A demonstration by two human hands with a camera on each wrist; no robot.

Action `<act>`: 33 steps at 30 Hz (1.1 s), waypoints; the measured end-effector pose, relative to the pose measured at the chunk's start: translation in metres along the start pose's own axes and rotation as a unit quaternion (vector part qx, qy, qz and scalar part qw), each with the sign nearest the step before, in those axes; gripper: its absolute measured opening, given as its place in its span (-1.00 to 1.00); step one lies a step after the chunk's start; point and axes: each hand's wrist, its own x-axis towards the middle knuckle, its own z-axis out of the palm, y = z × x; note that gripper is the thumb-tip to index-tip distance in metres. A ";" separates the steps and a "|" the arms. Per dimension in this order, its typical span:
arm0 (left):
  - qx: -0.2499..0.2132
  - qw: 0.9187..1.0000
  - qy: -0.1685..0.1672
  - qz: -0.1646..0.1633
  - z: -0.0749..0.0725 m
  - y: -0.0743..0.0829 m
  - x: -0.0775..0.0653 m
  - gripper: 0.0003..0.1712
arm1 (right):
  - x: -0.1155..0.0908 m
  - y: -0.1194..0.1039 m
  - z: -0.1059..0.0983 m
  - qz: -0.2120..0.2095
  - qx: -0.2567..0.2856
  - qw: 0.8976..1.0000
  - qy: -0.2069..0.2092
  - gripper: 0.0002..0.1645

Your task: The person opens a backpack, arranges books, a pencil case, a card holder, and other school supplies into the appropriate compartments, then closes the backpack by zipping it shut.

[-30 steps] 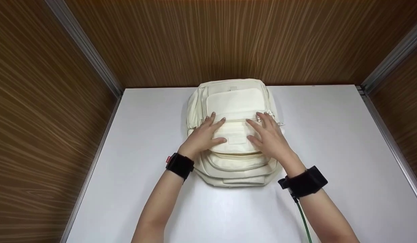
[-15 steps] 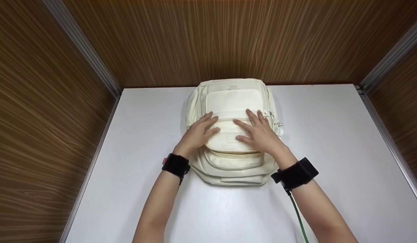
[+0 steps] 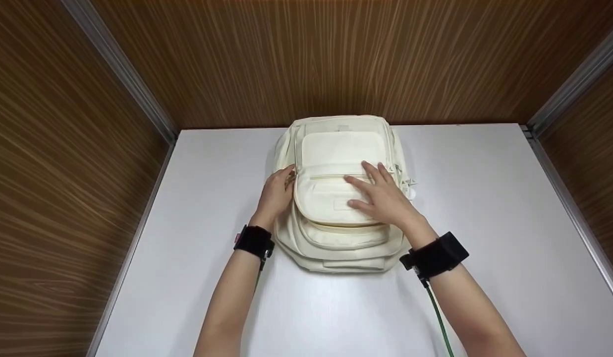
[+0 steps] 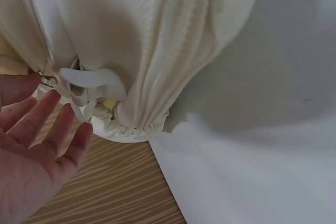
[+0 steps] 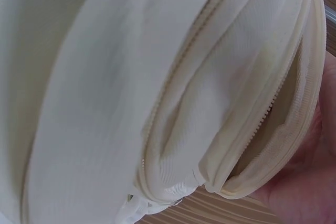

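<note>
A cream backpack (image 3: pixel 343 148) lies front side up, its top end toward me in the head view cannot be told for sure. At its left side, my left hand (image 3: pixel 275 196) has its thumb and index finger at a small metal zipper pull (image 4: pixel 48 81), seemingly pinching it; the other fingers extend loosely below. A white plastic piece (image 4: pixel 94 78) hangs beside those fingers. Spread across the front pocket (image 3: pixel 321 198), my right hand (image 3: pixel 383 198) rests with straight fingers. In the right wrist view, the pocket's zipper (image 5: pixel 268 111) is parted along the edge near that hand.
The white table (image 3: pixel 217 173) carries the backpack near its back edge. Wood-grain panels (image 3: pixel 266 59) stand behind and at both sides. Charms (image 3: pixel 410 186) dangle off the bag's right side. A green cable (image 3: pixel 440 317) runs from the right wristband (image 3: pixel 435 255).
My left hand has moved left off the front pocket to the bag's left side, where its fingers now reach a zipper pull. My right hand shifted slightly left, then stayed on the pocket.
</note>
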 end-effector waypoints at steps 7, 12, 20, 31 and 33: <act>0.007 0.999 0.041 0.007 0.006 -0.001 0.002 -0.69 | 0.000 -0.001 0.001 0.001 0.005 1.000 -0.001 -0.27; 0.038 0.997 0.062 0.013 0.007 0.000 0.005 -0.77 | 0.000 -0.002 0.000 0.002 0.003 1.000 -0.003 -0.27; 0.065 0.996 0.057 0.015 0.009 0.001 0.002 -0.76 | -0.001 -0.003 0.001 0.004 0.000 1.000 -0.004 -0.27; 0.075 0.994 0.067 0.045 0.006 0.001 -0.008 -0.82 | 0.000 -0.004 0.002 0.011 -0.010 1.000 -0.012 -0.25; 0.083 0.993 0.065 0.046 0.005 0.001 -0.010 -0.84 | 0.001 -0.004 0.002 0.011 -0.009 1.000 -0.013 -0.24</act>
